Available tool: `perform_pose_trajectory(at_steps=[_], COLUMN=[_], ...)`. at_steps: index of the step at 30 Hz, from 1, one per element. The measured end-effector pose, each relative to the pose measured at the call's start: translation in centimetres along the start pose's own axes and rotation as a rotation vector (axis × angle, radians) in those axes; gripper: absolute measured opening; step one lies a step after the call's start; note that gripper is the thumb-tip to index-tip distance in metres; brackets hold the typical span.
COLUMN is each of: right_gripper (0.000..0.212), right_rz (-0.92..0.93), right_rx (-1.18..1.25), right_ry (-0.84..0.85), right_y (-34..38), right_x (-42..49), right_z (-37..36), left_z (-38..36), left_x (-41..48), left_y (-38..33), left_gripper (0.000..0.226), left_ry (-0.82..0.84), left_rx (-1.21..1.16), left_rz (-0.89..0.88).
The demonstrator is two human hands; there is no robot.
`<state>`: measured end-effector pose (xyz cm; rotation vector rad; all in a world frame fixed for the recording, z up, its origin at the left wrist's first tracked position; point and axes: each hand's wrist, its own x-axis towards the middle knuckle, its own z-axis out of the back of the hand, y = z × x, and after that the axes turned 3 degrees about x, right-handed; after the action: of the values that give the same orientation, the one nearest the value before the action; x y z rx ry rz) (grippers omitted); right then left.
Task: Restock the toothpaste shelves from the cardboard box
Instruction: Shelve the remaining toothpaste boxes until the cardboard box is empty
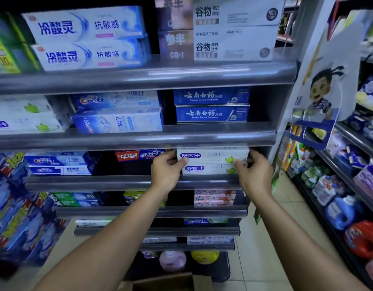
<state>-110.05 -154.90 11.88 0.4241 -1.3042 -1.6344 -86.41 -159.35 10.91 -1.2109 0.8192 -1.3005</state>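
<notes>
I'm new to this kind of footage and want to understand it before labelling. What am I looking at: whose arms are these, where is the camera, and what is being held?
There is no machine here. A person wears one camera on the head, so you look forward and down along their own bare arms. The left hand and right hand pinch the two ends of a white box of toothpaste. It lies on a second box like it, on a grey shelf. Blue boxes sit one shelf up. The cardboard box shows at the bottom edge.
</notes>
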Motion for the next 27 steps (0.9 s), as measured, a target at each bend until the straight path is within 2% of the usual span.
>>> perform_pose_trajectory(at_steps=[3, 6, 12, 15, 21, 25, 27], right_gripper=[0.031, 0.023, 0.008, 0.01, 0.017, 0.007, 0.024], right_rz=[0.015, 0.006, -0.127, -0.169, -0.23, -0.086, -0.034], right_rx=[-0.037, -0.095, -0.094, -0.116, -0.107, -0.124, -0.084], right_ry=[0.012, 0.002, -0.032, -0.037, -0.044, -0.095, -0.114], right_y=[0.4, 0.4, 0.3, 0.7, 1.3, 1.3, 0.8], right_x=[-0.1, -0.3, 0.3, 1.1, 1.7, -0.8, -3.2], right_z=[0.3, 0.4, 0.0, -0.3, -0.8, -0.4, -0.5], left_z=[0.2, 0.2, -0.7, -1.1, -1.6, 0.1, 2.1], left_x=[0.0, 0.2, 0.5, 0.8, 1.5, 0.1, -1.6], left_y=[0.7, 0.9, 0.3, -0.1, -0.4, -0.1, 0.9], left_gripper=[0.036, 0.029, 0.021, 0.019, 0.018, 0.033, 0.039], left_ry=[0.029, 0.006, -0.032, -0.038, -0.048, -0.018, 0.003], left_rx=[0.087, 0.17, 0.254, 0.314, 0.302, 0.296, 0.286], left_rz=[0.028, 0.003, -0.017, -0.044, 0.021, -0.04, -0.094])
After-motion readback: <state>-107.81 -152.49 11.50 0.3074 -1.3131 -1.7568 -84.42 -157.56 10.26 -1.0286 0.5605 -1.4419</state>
